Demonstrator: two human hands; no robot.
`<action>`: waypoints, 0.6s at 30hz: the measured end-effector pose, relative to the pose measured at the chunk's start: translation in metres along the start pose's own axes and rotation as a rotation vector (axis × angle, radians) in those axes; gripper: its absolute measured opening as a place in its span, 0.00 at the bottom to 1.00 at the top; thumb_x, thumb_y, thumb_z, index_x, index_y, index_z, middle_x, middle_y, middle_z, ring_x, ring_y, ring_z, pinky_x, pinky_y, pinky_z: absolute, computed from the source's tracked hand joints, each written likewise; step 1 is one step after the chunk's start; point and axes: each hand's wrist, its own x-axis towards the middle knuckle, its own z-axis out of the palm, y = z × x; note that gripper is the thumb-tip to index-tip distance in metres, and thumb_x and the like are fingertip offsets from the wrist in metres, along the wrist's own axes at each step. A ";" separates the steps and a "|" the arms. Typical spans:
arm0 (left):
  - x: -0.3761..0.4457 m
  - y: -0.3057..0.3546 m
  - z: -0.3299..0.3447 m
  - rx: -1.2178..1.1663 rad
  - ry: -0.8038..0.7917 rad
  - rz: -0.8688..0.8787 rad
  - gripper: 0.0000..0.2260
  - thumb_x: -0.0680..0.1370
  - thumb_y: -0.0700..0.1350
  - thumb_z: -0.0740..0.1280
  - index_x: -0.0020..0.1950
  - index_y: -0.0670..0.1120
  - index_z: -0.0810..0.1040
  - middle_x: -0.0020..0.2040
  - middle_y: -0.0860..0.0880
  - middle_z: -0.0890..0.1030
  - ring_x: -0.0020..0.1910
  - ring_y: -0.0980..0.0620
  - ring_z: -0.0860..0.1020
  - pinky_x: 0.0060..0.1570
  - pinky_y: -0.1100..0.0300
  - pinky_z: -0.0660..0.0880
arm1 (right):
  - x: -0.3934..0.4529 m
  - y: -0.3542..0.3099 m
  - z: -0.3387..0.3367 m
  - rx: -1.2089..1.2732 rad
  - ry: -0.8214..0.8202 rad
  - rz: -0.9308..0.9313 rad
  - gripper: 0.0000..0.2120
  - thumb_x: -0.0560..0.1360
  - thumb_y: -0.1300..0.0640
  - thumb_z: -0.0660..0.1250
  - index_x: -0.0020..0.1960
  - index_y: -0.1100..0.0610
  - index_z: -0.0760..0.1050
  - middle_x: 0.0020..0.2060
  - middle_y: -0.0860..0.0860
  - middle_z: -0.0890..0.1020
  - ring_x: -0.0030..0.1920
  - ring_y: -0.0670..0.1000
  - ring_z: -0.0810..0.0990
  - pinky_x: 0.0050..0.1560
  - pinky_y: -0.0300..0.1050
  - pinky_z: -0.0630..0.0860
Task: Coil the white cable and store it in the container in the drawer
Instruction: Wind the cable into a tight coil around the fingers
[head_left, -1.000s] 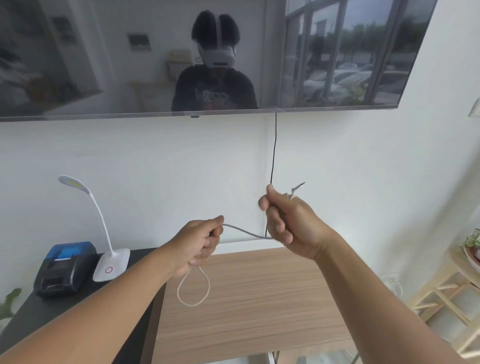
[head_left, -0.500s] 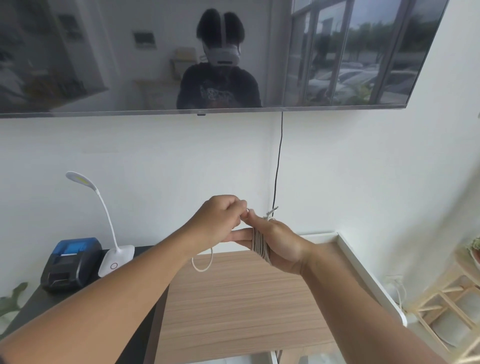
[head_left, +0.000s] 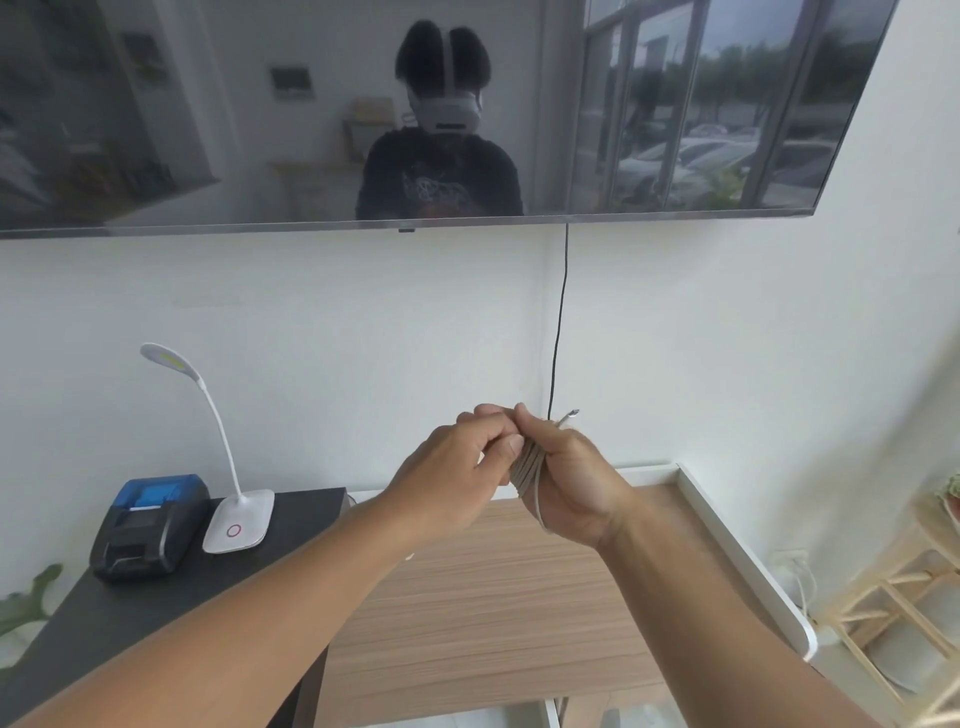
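White cable (head_left: 527, 470) wound around the right hand (head_left: 569, 483).
Light, limp, springy: left hand (head_left: 457, 462) fingers pinch the loose end; grip across all loops, or the coil unwinds.

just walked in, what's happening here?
A person is coiling a white cable above a wooden desk. The cable is wound in loops around the right hand, one plug end sticking up past it. The left hand pinches the cable at the bundle. No drawer or container is in view.
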 end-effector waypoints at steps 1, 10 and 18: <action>-0.001 0.000 0.000 0.004 0.004 0.006 0.09 0.83 0.55 0.59 0.44 0.59 0.75 0.40 0.56 0.81 0.44 0.59 0.81 0.44 0.54 0.78 | 0.000 0.000 0.001 0.007 0.024 -0.005 0.19 0.85 0.49 0.59 0.62 0.60 0.82 0.64 0.64 0.79 0.59 0.61 0.68 0.60 0.51 0.72; -0.005 -0.001 0.006 -0.017 0.027 0.001 0.11 0.83 0.55 0.59 0.43 0.57 0.75 0.34 0.56 0.77 0.30 0.58 0.73 0.36 0.55 0.74 | -0.003 -0.004 0.015 -0.045 0.159 -0.065 0.17 0.86 0.53 0.58 0.59 0.65 0.78 0.55 0.59 0.87 0.48 0.59 0.83 0.43 0.49 0.82; -0.018 -0.004 0.009 -0.336 -0.028 -0.185 0.19 0.79 0.61 0.55 0.38 0.50 0.73 0.29 0.57 0.71 0.32 0.54 0.68 0.40 0.54 0.66 | 0.000 -0.013 0.016 0.119 0.232 -0.186 0.14 0.86 0.56 0.58 0.52 0.65 0.76 0.42 0.59 0.88 0.49 0.58 0.88 0.51 0.47 0.83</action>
